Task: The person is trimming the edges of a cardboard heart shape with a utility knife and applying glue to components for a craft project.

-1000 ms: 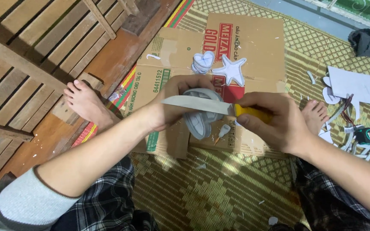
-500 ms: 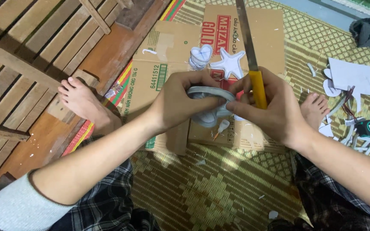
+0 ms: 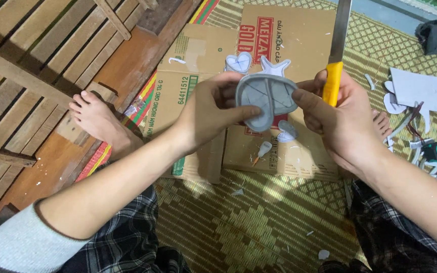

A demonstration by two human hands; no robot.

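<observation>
Foam cutout (image 3: 267, 98), pale and heart-like, sits lifted between our hands over the flattened cardboard (image 3: 299, 151), our left hand (image 3: 213, 114) pinching its lower edge, our right hand (image 3: 342, 119) touching its right rim while closed around the upright yellow-handled knife (image 3: 336, 60).

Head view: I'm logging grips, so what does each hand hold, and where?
Left hand grips the grey foam cutout by its left edge; right hand pinches its right edge and holds the knife by its yellow handle.

grey pushed-up sleeve (image 3: 21, 245), dark plaid trousers (image 3: 122, 242)
</observation>
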